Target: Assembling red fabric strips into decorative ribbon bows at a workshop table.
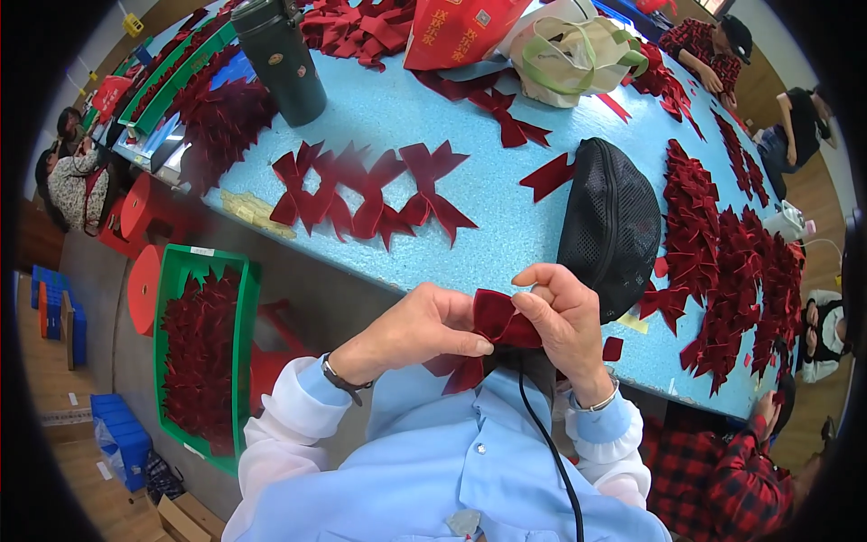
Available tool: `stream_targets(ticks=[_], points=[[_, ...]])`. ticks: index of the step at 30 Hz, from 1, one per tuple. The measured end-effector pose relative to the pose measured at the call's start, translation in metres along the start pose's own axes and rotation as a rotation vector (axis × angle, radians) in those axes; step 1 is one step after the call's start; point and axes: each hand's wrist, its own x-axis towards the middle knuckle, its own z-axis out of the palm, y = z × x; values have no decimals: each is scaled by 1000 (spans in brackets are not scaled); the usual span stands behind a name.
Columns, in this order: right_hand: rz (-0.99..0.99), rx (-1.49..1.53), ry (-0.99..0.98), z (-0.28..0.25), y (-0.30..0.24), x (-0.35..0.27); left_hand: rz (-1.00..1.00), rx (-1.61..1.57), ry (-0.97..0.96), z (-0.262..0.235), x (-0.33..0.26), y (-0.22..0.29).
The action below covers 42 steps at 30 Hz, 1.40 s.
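Pale blue shirt fabric (470,479) is filling the lower middle of the view, with a black cord (551,452) running down over it. Just above it, both hands are meeting over a dark red velvet bow (497,321) close to the chest, in front of the near edge of the bench (506,226). The left hand (420,330) is pinching the bow's left side, its fingers (465,346) clamped together on the fabric. The right hand (564,321) is curling over the bow's right side, fingers (542,275) closed around the top and pressing the loop. The bow's tails (456,370) are hanging down below the hands.

On the light blue bench, a row of finished red bows (370,194) is lying flat, well apart from the hands. A black mesh pouch (610,226) is sitting just beyond the right hand. A large heap of red bows (731,271) is spreading along the right part of the bench. A dark cylindrical flask (280,59) is standing upright at the far left. A green tray (203,352) full of red bows is sitting below the bench on the left. Someone in a red plaid sleeve (722,470) is working at the lower right.
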Motion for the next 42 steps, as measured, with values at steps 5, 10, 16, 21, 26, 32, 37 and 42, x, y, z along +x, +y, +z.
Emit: stream_targets(ticks=[5,10,16,21,26,32,37,42], points=[[-4,-1,60,-2,-4,-11,71,-82,32,9,-11,0],[-28,-13,100,-1,-10,-26,177,-144,81,15,-14,-7],[16,9,129,0,-8,-32,200,-241,66,14,-8,-16],[156,217,53,-6,-14,-25,201,-300,29,11,-5,-17],[191,295,60,-6,-27,-22,176,-304,41,7,-2,-14],[166,-21,-38,-13,-17,-21,115,-242,57,7,-1,-12],[35,-153,103,-9,-10,-24,157,-224,139,6,1,-15],[-107,-324,181,-17,-4,-26,170,-205,167,2,0,-18]])
